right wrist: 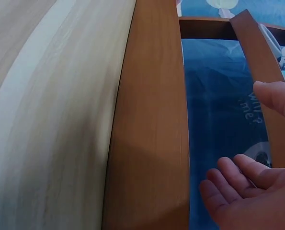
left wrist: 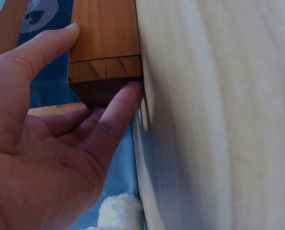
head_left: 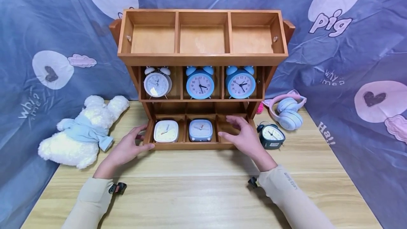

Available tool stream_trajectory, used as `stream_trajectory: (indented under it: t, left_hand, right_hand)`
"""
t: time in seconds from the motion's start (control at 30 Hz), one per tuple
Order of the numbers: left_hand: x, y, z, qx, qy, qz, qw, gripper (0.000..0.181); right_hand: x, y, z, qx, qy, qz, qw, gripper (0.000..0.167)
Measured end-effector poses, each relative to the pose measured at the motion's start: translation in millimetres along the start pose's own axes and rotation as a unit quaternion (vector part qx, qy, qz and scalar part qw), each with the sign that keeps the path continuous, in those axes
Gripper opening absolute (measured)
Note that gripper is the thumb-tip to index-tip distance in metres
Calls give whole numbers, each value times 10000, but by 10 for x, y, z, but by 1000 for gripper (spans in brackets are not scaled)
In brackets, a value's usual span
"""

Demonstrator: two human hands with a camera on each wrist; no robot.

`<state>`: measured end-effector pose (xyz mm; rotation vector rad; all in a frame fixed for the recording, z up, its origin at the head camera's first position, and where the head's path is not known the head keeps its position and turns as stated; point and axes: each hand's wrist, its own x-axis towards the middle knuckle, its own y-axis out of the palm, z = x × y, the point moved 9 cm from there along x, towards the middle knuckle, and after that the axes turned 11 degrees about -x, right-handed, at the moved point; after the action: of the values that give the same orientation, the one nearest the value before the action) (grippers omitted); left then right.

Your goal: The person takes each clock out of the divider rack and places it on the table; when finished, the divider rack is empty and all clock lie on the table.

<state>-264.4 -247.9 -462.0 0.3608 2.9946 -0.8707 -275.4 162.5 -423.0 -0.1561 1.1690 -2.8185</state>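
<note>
A wooden three-tier shelf [head_left: 203, 60] stands on the table. My left hand [head_left: 128, 146] holds its lower left corner, the thumb at the front board [left wrist: 104, 33] and the fingers [left wrist: 118, 108] against the end. My right hand [head_left: 243, 135] hovers over the bottom right compartment, thumb and fingers apart, nothing between them. Left of it in the bottom tier lie a white square clock [head_left: 166, 131] and a blue square clock [head_left: 200, 130]. In the middle tier stand a white twin-bell alarm clock [head_left: 157, 84] and two blue ones [head_left: 200, 84], [head_left: 240, 84].
A dark green alarm clock [head_left: 271, 136] stands right of the shelf, close to my right forearm. Behind it lie pink and white cat-ear headphones [head_left: 290, 116]. A white plush toy [head_left: 84, 133] with a blue scarf lies at the left. A blue printed cloth [head_left: 359, 63] hangs around the table [head_left: 197, 193].
</note>
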Motion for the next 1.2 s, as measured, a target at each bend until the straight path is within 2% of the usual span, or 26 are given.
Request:
stream_trajectory:
  t: [0.33, 0.83, 1.0, 1.2]
  left_hand:
    - [1, 8, -3, 10, -16, 6, 10000, 95]
    - [-18, 14, -58, 5, 65, 19, 10000, 93]
    - [-17, 2, -52, 29, 98, -11, 9999, 93]
    - [-15, 4, -32, 16, 43, -1, 10000, 94]
  right_hand:
    - [54, 186, 182, 154, 55, 212, 9996, 78]
    - [121, 378, 359, 167, -18, 198, 9997, 78]
    - [152, 472, 436, 61, -83, 139, 9998, 78]
    - [159, 590, 506, -63, 53, -116, 9999, 81]
